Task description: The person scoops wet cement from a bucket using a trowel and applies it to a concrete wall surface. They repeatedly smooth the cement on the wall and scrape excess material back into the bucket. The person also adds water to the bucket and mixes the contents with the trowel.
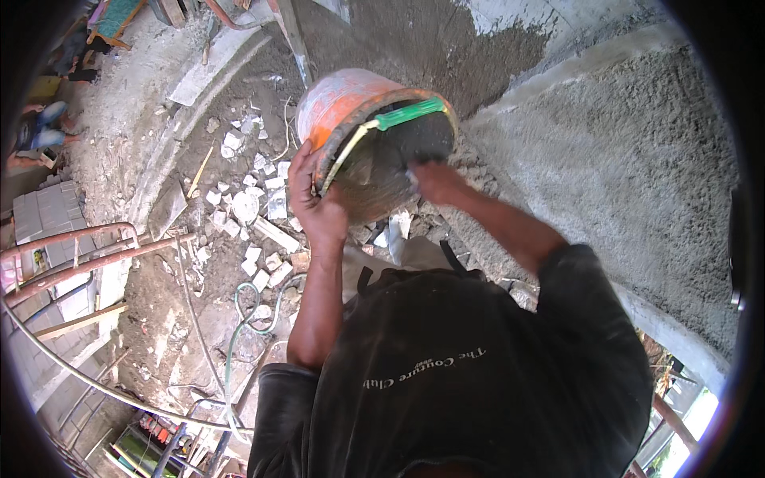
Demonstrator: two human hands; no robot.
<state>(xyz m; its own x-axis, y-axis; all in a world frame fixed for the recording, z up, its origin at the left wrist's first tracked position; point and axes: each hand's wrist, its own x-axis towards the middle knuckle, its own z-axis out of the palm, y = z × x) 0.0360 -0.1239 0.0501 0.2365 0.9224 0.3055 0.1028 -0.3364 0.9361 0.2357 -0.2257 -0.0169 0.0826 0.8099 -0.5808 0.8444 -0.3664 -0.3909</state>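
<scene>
An orange bucket (pixel 341 94), smeared with grey cement, is tilted with its mouth toward me. Its pale wire handle with a green grip (pixel 410 114) lies across the opening. My left hand (pixel 317 195) is closed on the bucket's left rim, thumb near the mouth and fingers along the outer wall. At the lower right of the mouth, my right hand (pixel 438 183) is closed and a little blurred. A small pale edge shows at its fingers, but what it holds is hidden. Grey wet-looking mix (pixel 370 179) coats the inside of the bucket.
Broken white tile pieces and rubble (pixel 245 209) litter the ground at left, with a green hose (pixel 233 350). Rough plastered wall (pixel 621 167) rises at right. Rusty metal rails (pixel 88 267) stand at left. Another person (pixel 44 131) sits at the far left.
</scene>
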